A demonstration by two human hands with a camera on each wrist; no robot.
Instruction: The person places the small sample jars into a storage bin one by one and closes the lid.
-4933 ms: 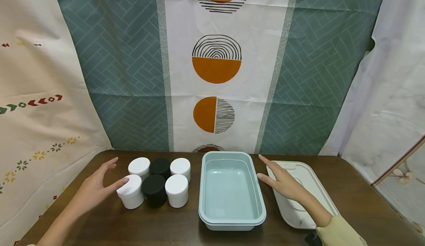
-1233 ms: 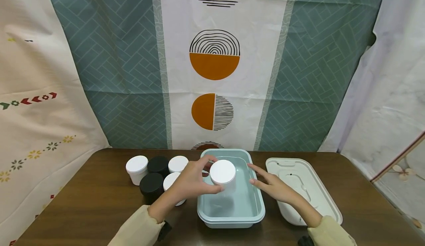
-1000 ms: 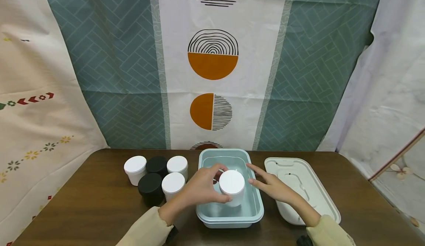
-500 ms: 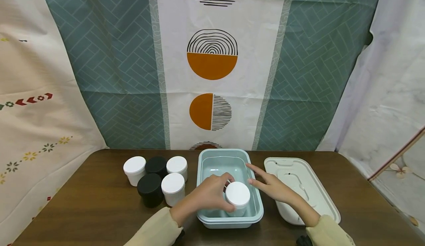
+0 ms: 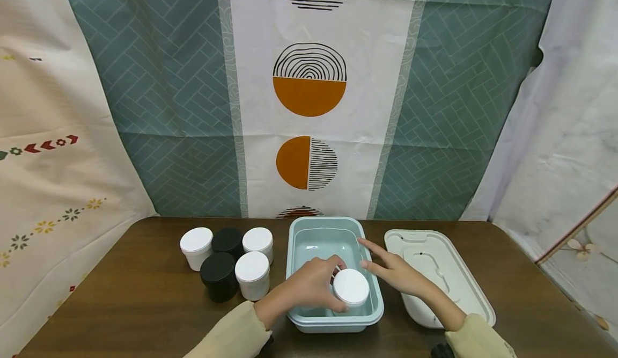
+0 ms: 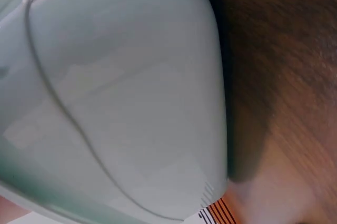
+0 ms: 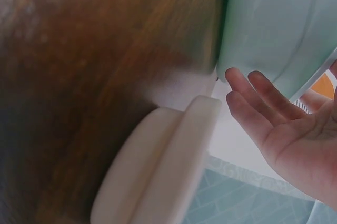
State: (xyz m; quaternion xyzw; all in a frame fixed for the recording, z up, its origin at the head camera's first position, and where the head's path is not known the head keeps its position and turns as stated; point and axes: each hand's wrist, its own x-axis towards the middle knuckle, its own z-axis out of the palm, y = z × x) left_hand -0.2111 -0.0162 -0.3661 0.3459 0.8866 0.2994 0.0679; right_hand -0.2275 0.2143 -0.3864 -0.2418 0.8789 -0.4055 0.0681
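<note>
In the head view my left hand (image 5: 316,288) reaches over the left rim of a pale blue plastic tub (image 5: 311,248). Its thumb and fingers grip a white lidded jar (image 5: 351,287) low inside the tub, near the front right corner; the jar stands upright with its lid up. My right hand (image 5: 397,267) is at the tub's right rim, fingers loosely extended and holding nothing. In the right wrist view that hand (image 7: 295,129) shows beside the tub's outer wall (image 7: 268,24). The tub's side (image 6: 131,87) fills most of the left wrist view and hides the jar.
Left of the tub stand white jars (image 5: 253,275) and black jars (image 5: 219,276) in a tight cluster. Right of it lies a white lid (image 5: 456,277), partly under my right forearm. Everything rests on a dark wood table (image 5: 120,299) with a patterned curtain behind.
My left hand took the front left white jar from the cluster, carried it right over the tub and lowered it toward the front right corner. The right hand stays by the rim.
</note>
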